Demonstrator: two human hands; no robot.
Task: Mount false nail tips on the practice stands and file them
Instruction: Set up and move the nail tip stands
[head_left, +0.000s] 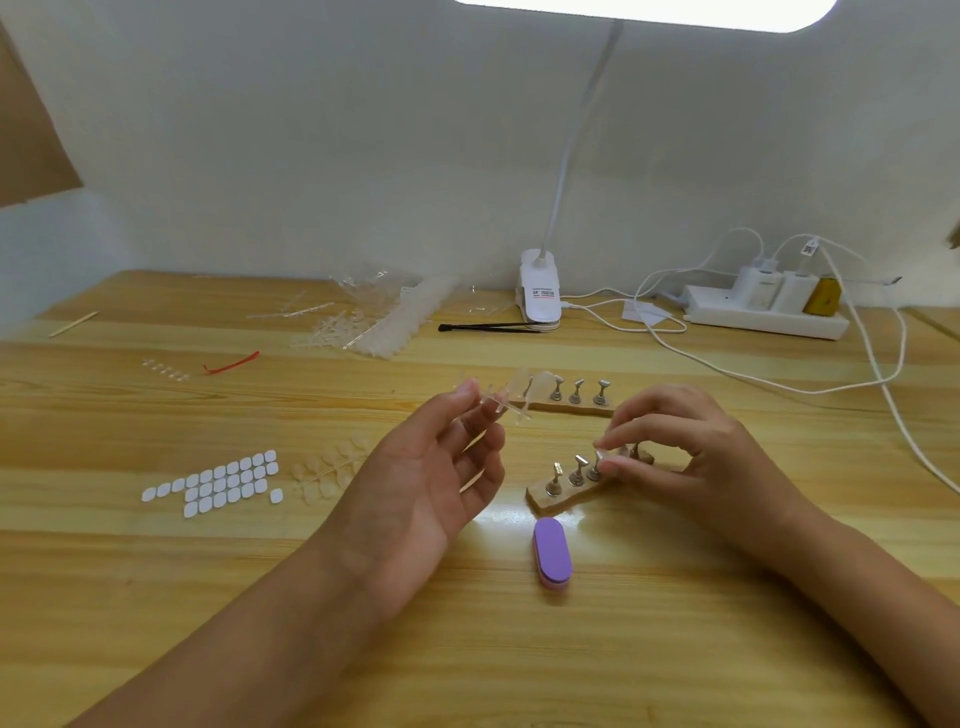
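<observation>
Head view, mounting stage. The left hand (431, 467), palm up, holds a clear strip of nail tips (501, 402) above the table (675, 649); its grip is a light pinch of thumb and fingertips on the strip's stem, the other fingers loosely spread. The right hand (675, 457) has its grip closed in a fingertip pinch on a single nail tip (602, 460), set against the third post of the near stand (550, 496); whether the tip is already seated cannot be told. The two posts left of it are bare, and those to the right are hidden by the hand. On the far stand (571, 405), three posts show and appear bare; the rest are screened by the strip.

Judged progress: early. At most one tip is being fitted, and most visible posts are unfilled. Filing seems not begun, since the purple file (552, 553) lies untouched in front of the near stand. White sticky pads (218, 483) and a further sprig of tips (332, 470) lie to the left, within reach for the mounts that remain.
</observation>
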